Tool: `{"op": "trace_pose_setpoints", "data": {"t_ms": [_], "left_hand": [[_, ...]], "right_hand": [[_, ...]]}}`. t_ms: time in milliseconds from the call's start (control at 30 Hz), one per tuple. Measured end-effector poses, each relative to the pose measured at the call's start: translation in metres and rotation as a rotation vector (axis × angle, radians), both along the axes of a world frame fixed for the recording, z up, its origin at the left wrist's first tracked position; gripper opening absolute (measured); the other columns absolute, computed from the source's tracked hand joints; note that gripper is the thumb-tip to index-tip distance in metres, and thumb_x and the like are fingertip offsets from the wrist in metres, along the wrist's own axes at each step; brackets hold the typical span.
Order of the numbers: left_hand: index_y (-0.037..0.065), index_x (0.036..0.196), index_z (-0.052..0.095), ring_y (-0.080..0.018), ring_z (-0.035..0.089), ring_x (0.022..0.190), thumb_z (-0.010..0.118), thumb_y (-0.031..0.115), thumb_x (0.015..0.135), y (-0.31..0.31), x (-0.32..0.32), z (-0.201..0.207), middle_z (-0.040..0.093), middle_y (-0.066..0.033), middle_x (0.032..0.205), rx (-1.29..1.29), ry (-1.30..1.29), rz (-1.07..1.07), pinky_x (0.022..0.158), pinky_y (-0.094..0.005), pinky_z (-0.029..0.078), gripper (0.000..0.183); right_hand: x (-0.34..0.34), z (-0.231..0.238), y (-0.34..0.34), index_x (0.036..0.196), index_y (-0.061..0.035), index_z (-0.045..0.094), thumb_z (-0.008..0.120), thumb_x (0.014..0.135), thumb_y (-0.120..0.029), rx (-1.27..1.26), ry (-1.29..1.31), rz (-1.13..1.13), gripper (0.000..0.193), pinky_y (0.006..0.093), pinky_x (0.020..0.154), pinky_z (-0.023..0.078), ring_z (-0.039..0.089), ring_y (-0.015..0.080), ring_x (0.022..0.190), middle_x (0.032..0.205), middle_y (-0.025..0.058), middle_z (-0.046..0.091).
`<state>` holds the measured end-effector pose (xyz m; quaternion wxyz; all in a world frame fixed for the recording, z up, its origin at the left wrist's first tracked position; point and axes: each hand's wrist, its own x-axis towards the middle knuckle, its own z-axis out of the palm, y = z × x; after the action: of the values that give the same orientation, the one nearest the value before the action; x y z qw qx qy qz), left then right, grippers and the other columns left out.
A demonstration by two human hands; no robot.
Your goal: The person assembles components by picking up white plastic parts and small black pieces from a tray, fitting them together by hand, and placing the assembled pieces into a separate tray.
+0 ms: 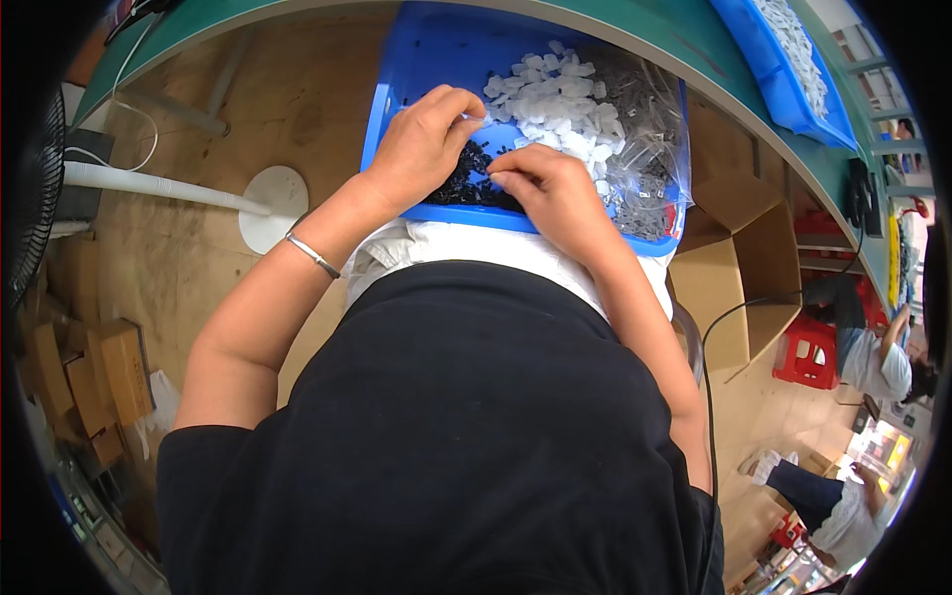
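A blue tray (421,59) rests on my lap, partly under the table's edge. Inside it are a pile of small white plastic pieces (567,109), a heap of small black parts (466,183) at the near left, and small grey parts (640,220) at the right, some under a clear plastic bag (650,129). My left hand (428,137) is above the tray's left part, thumb and fingers pinched near the white pile; what they grip is too small to make out. Over the black heap, my right hand (555,188) is also pinched, its fingertips hiding whatever they hold.
The green table (684,40) curves across the far side, with another blue bin (793,84) of white pieces on it. An open cardboard box (744,268) and a black cable (709,347) lie right. A fan (38,198) and boxes (119,377) stand left. Other people (843,506) are farther right.
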<state>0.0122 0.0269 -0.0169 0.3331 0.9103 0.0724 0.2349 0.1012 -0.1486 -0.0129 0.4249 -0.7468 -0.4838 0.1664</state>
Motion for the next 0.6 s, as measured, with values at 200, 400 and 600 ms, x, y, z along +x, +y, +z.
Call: {"op": "trace_pose_setpoints", "data": {"t_ms": [200,400,600], "left_hand": [[-0.001,0.098,0.062,-0.0133,0.065,0.088,0.064,0.01,0.091,-0.01,-0.007,0.013,0.067,-0.0066,0.091,-0.793,0.233,-0.056,0.078,-0.0276,0.053,0.014],[-0.003,0.105,0.061,-0.0128,0.065,0.092,0.067,0.011,0.089,-0.021,-0.009,0.014,0.068,-0.0092,0.093,-0.895,0.34,-0.114,0.084,-0.0247,0.051,0.022],[-0.004,0.112,0.059,-0.0133,0.065,0.092,0.062,0.005,0.09,-0.024,-0.011,0.012,0.068,-0.0105,0.095,-0.86,0.293,-0.152,0.084,-0.025,0.051,0.025]], "right_hand": [[0.013,0.002,-0.01,0.094,0.0011,0.064,0.067,0.088,-0.005,0.142,0.717,-0.125,0.009,0.0229,0.068,0.053,0.063,0.0093,0.075,0.082,0.0041,0.066],[0.011,0.009,-0.015,0.096,0.002,0.065,0.065,0.089,-0.005,0.163,0.728,-0.2,0.01,0.0242,0.069,0.053,0.063,0.0101,0.074,0.081,0.0047,0.066],[0.006,0.009,-0.014,0.096,0.0023,0.064,0.064,0.09,-0.004,0.146,0.647,-0.181,0.009,0.0244,0.071,0.053,0.061,0.0085,0.074,0.084,0.0026,0.065]]}}
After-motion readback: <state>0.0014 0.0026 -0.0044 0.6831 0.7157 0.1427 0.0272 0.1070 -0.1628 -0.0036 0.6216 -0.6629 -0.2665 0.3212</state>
